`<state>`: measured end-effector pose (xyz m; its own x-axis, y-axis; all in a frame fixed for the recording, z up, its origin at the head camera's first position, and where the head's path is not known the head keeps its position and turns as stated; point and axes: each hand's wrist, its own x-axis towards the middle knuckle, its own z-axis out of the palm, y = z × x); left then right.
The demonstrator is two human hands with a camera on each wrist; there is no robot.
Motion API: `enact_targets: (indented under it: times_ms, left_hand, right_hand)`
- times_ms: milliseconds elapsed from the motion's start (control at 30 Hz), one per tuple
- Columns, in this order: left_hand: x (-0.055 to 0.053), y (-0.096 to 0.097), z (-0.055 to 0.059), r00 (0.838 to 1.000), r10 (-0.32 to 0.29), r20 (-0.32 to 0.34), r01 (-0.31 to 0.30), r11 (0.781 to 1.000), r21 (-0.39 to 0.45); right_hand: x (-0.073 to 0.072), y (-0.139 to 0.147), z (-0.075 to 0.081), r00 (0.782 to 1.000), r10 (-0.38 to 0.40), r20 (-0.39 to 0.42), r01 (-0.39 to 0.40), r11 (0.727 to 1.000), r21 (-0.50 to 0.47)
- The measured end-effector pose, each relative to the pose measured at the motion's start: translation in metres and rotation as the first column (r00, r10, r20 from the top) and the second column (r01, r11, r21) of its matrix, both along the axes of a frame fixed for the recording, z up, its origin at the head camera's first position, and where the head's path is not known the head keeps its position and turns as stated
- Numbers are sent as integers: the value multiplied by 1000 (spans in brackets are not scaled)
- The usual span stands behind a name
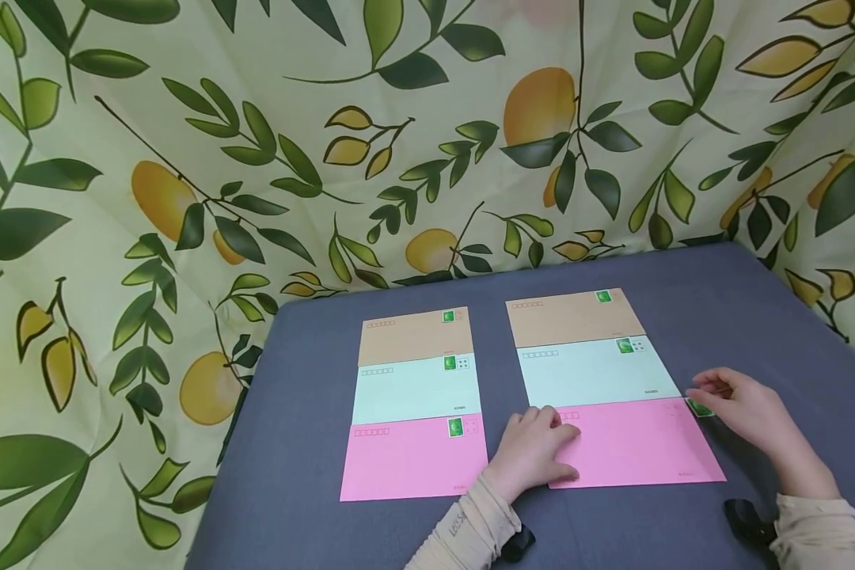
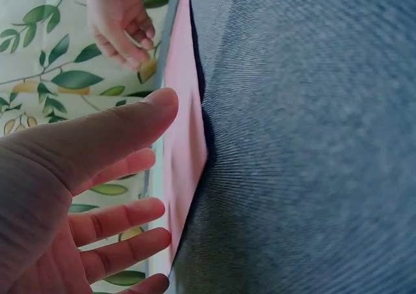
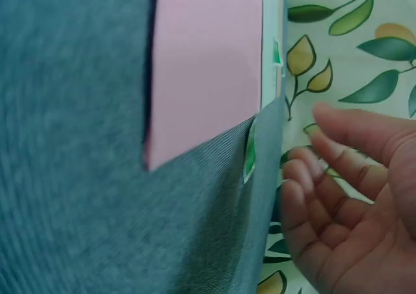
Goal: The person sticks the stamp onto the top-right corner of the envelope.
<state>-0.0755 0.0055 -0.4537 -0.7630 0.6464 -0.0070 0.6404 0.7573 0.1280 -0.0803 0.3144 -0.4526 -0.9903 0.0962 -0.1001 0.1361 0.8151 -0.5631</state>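
Note:
My left hand (image 1: pixel 534 447) rests at the left edge of the right-hand pink envelope (image 1: pixel 637 451), thumb and fingers spread. In the left wrist view its fingers (image 2: pixel 127 245) look relaxed and grip nothing. A green stamp (image 1: pixel 700 408) lies by the upper right corner of that envelope; the right wrist view shows the stamp (image 3: pixel 250 151) on the cloth just past the envelope's edge. Next to the stamp hovers my right hand (image 1: pixel 751 416), its fingers loosely bent, thumb and index finger close together. No held thing shows between them.
Above the pink envelope lie a mint envelope (image 1: pixel 591 376) and a brown envelope (image 1: pixel 570 321), both stamped. To the left, another column holds a brown (image 1: pixel 406 340), a mint (image 1: pixel 406 400) and a pink envelope (image 1: pixel 406 471), each stamped. Leaf-patterned fabric (image 1: pixel 370 182) hangs behind the grey-blue tablecloth (image 1: pixel 285 443).

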Motion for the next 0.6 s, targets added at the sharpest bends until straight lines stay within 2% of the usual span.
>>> enact_targets:
  times_ms: [267,600]
  left_hand:
    - [3,1,-4,1000,-1,-23,1,1000,-17]
    - [1,3,-5,999,9,-31,-10,999,-40]
  right_hand:
    - [-5,12,-10,997,9,77,-14,998,65]
    - [-11,16,-9,994,68,80,-76,992,101]
